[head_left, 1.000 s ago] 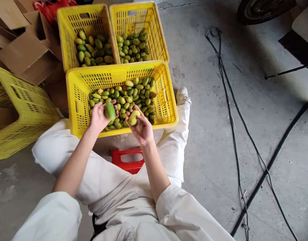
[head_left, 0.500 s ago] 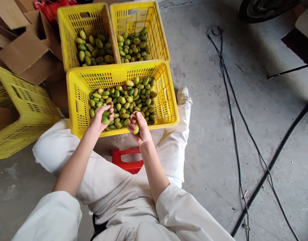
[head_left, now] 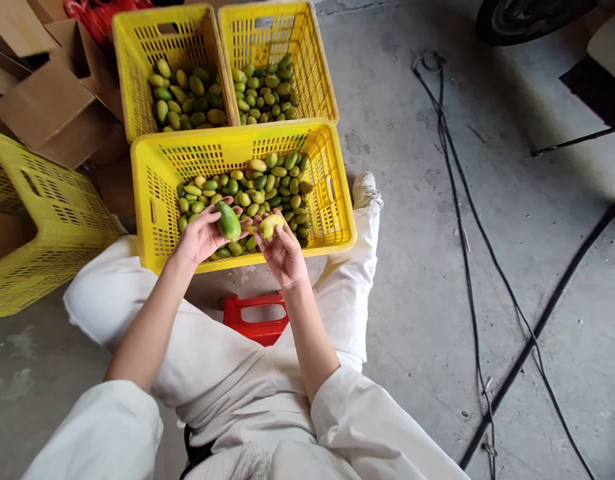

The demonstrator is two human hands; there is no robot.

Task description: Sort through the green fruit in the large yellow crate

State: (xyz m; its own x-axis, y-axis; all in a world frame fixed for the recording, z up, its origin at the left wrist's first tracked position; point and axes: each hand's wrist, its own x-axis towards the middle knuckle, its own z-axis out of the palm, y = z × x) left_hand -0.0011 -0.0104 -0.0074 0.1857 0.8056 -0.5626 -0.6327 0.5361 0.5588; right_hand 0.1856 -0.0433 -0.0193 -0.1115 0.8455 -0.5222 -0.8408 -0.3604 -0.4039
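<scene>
My left hand (head_left: 201, 235) holds a green mango (head_left: 229, 222) in its fingers, palm turned up. Close beside it, my right hand (head_left: 283, 253) has a yellow, curved mango (head_left: 270, 226) resting on its fingers with the thumb against it. The two fruits are near each other but apart. Both hands are above the near side of a yellow plastic crate (head_left: 247, 263). Many small green and yellowish mangoes (head_left: 290, 160) lie inside that crate, some of them hidden behind my hands.
Behind stand two more yellow crates, the left one (head_left: 137, 73) and the right one (head_left: 315, 67), both with mangoes. Another yellow crate (head_left: 62, 193) and cardboard boxes (head_left: 47, 107) are at left. A red plastic stool (head_left: 255, 331) sits between my legs. Black cables (head_left: 462, 187) cross the floor.
Half a second ago both hands were curled around their mangoes. Now the fingers have loosened and turned upward, showing both fruits, and the hands have come closer together.
</scene>
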